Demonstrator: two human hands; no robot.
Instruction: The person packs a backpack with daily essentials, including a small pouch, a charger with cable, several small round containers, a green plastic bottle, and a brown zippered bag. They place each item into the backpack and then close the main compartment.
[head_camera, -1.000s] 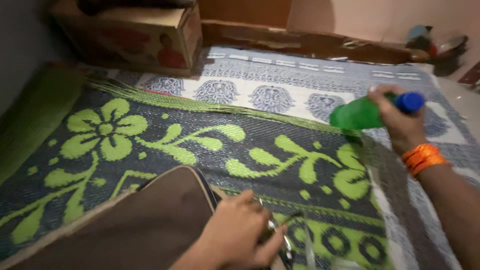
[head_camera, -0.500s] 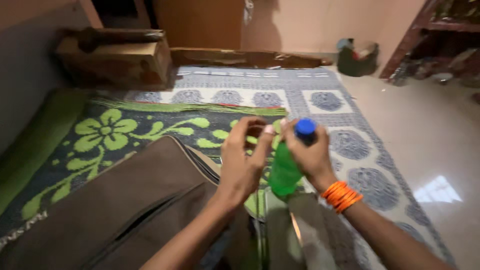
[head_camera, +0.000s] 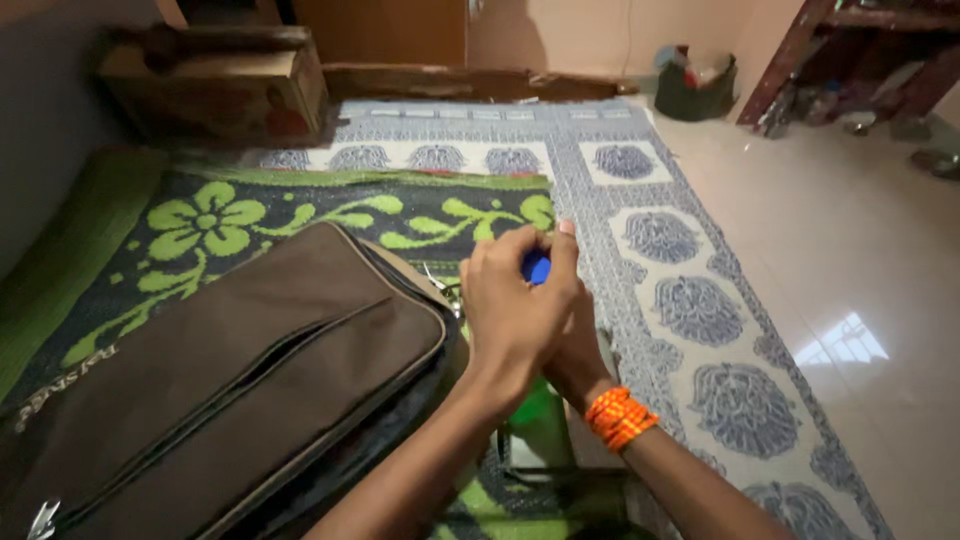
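1. Head view, hands: left hand (head_camera: 515, 310) and right hand (head_camera: 575, 345) meet at centre, just in front of the wearer, over the mats.
2. Left hand lies on top, fingers (head_camera: 560, 262) curled and pressed round the blue cap (head_camera: 537, 267) — looks like a twisting grip on the cap, though how tight it is can't be told.
3. Right hand sits under and behind the left, mostly hidden; it seems wrapped round the neck of the green bottle (head_camera: 538, 412), likely to steady it while the other hand works the cap. Its finger spread can't be seen.
4. Bottle is upright or nearly so, body hanging below both hands, base near the mat; whether it touches the mat is unclear.
5. Orange thread band (head_camera: 620, 418) sits on the right wrist.
6. Brown bag (head_camera: 240, 370) lies flat at near left, touching or just beside the left forearm, zip pocket facing up.
7. Green floral mat (head_camera: 200, 235) lies under the bag; grey patterned mat (head_camera: 690, 300) runs along its right side out to the far wall.
8. Cardboard box (head_camera: 215, 90) sits far left against the wall; dark bin (head_camera: 695, 90) far right; tiled floor (head_camera: 860, 260) right.
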